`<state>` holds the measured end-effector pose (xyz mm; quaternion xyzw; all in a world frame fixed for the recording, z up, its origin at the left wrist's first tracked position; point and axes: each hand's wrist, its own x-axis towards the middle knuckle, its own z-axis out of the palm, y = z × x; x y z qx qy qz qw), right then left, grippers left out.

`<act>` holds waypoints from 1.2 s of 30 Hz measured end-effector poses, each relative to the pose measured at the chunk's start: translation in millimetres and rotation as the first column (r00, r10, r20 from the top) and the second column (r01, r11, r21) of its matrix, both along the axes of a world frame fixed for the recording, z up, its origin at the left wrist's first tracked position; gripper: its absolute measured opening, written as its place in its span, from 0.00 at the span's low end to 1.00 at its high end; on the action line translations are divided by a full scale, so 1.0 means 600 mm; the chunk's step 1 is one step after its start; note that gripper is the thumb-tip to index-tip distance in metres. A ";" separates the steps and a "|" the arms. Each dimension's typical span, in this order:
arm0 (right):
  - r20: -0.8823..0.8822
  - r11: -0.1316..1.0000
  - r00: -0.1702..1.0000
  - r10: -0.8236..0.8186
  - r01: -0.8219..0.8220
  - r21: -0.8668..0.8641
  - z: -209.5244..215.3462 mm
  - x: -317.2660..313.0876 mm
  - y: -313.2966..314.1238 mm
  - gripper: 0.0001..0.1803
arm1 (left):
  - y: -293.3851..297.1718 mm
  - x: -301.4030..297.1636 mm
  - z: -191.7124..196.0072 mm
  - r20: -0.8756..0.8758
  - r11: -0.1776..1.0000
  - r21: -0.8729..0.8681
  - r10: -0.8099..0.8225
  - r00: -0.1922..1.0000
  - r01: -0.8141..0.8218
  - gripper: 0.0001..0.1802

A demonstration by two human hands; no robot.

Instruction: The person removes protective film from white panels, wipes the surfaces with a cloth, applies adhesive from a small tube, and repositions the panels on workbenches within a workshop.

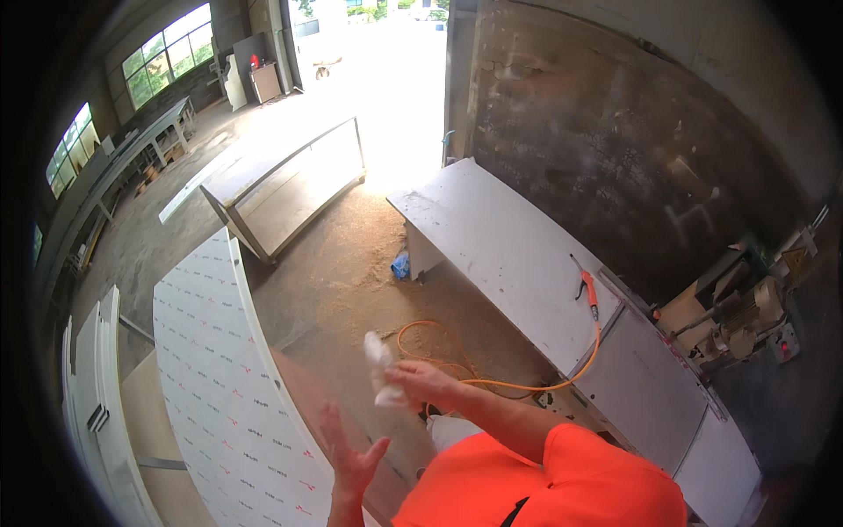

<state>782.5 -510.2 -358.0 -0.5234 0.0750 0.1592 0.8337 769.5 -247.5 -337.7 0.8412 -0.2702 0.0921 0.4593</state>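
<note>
Panels (90,360), white and thin-edged, stand at far left behind the big sheet, slotted pale boards by the look; long bench (132,153) runs along the wall past them, under the windows. Next right, film-faced panel (215,342): smooth white sheet with rows of small black and red print, film probably left on to guard the face. Its long edge bows, at least partly lens bend. Beyond it, low frame (285,195), dark-edged, boxy, pale board inside. Left hand (353,457) is near the panel's near end, fingers spread and thumb out, nothing in them; can't tell if it touches the panel. Then white cloth (378,351), soft and crumpled, out in front of the body over the floor; glove or rag, can't tell. Right hand (420,383) pinches it at one side, so the rest sticks out loose. Floor behind has tan sawdust; crumpled blue bag (400,266) sits by the table leg. Orange hose (492,383) loops on the floor, then rises onto white table (500,237), flat and scuffed, to air gun (589,292); likely parked there to stay within reach. Far right, motor (755,312), ribbed and dusty, beside the table.
</note>
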 end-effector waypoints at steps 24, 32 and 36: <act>-0.167 0.217 0.681 -0.713 -0.012 -0.976 -0.351 0.181 -0.727 0.21 | -0.129 0.680 -0.118 -0.866 0.879 -0.404 -0.279 0.415 -0.252 0.20; -0.090 0.787 0.995 0.031 -0.080 -0.611 -0.156 0.719 -0.185 0.29 | -0.145 0.935 -0.092 -0.846 0.853 -0.500 -0.445 0.292 -0.148 0.13; -0.045 0.282 0.869 0.492 -0.208 -0.937 0.035 0.956 0.017 0.42 | -0.052 1.062 -0.072 -0.729 0.755 -0.607 -0.403 0.554 -0.249 0.19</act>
